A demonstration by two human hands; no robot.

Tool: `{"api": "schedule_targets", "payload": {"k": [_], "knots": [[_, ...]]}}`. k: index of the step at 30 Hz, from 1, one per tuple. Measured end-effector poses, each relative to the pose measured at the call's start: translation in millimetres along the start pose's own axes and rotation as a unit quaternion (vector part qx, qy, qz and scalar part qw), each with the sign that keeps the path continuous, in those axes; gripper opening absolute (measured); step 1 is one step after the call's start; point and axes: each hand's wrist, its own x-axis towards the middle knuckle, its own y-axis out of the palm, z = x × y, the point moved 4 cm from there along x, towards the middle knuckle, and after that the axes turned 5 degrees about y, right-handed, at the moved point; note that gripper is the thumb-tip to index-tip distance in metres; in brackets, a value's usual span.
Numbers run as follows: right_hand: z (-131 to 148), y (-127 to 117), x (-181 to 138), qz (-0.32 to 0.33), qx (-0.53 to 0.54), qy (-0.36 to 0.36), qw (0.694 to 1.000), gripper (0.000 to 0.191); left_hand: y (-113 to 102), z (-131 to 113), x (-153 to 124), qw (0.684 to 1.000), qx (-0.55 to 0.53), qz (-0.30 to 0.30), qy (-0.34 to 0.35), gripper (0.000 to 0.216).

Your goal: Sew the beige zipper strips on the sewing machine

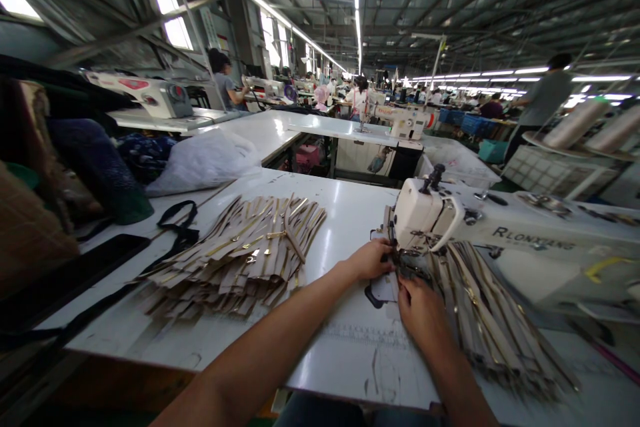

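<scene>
A white sewing machine (425, 213) stands on the table before me, and both my hands are at its needle area. My left hand (374, 259) has its fingers closed at the left of the presser foot, on a narrow pale fabric strip (393, 288). Lower and to the right, my right hand (423, 307) pinches the same strip near its edge. Fingertips and needle partly hide the strip, so I cannot tell whether it carries zipper teeth. Beige zippers (240, 253) with gold teeth lie in a wide heap on the left. More zippers (485, 313) lie fanned out under the machine arm.
A white plastic bag (210, 159) and a black strap (180, 220) lie at the left, near a dark tray (95, 273). Thread cones (575, 121) stand at the right. Another sewing machine (405, 121) is across the gap, and a person (227, 83) sits at the far left.
</scene>
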Motion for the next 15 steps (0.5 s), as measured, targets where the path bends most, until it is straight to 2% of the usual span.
{"api": "schedule_targets", "payload": {"k": [4, 7, 10, 15], "knots": [[2, 0, 0, 0.009, -0.007, 0.003, 1.0, 0.033, -6, -5, -7, 0.997, 0.031, -0.029, -0.067, 0.04], [2, -2, 0, 0.015, 0.001, -0.002, 1.0, 0.034, -8, -18, -14, 0.994, 0.07, -0.013, -0.086, 0.021], [-1, -2, 1, 0.029, 0.016, -0.012, 0.999, 0.03, -7, -35, -20, 0.995, 0.085, 0.017, -0.042, 0.008], [-11, -2, -2, 0.016, 0.059, -0.025, 0.998, 0.015, -8, -46, -30, 0.993, 0.098, 0.035, 0.063, 0.025]]}}
